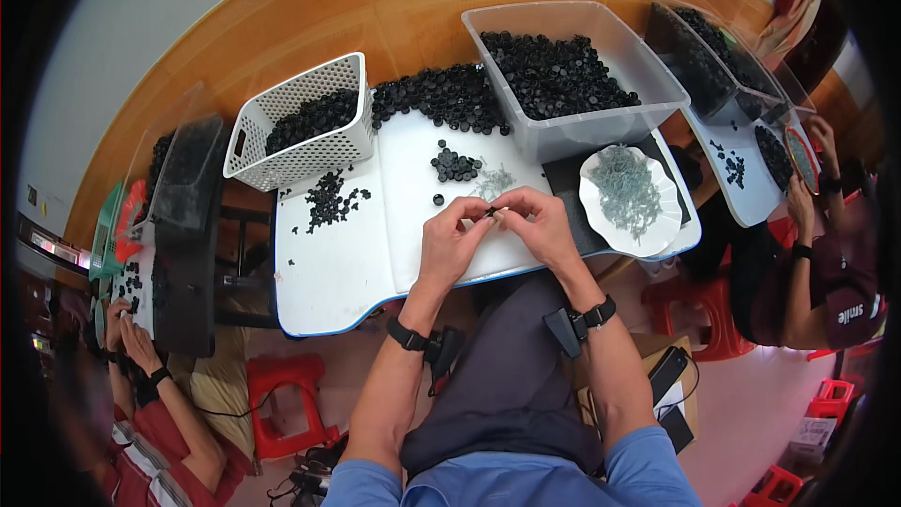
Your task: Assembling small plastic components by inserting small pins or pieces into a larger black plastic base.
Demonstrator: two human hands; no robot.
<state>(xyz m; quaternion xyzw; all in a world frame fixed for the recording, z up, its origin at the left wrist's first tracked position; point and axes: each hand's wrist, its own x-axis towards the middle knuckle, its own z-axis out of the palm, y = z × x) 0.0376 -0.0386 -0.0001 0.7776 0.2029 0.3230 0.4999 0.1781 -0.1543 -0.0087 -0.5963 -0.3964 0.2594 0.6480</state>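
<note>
Left hand [454, 237] and right hand [535, 224] meet over near edge of white surface [328, 296]; thumbs and forefingers pinched nearly closed on small black part [490, 211], probably for fine control. Scalloped plate [649, 242] of thin translucent bits [627, 190] near right edge, likely for reach. Mid-surface, round black caps [456, 167]. Far edge: perforated plastic basket [314, 156], smooth translucent bin [601, 134], both holding black pieces [554, 70].
</note>
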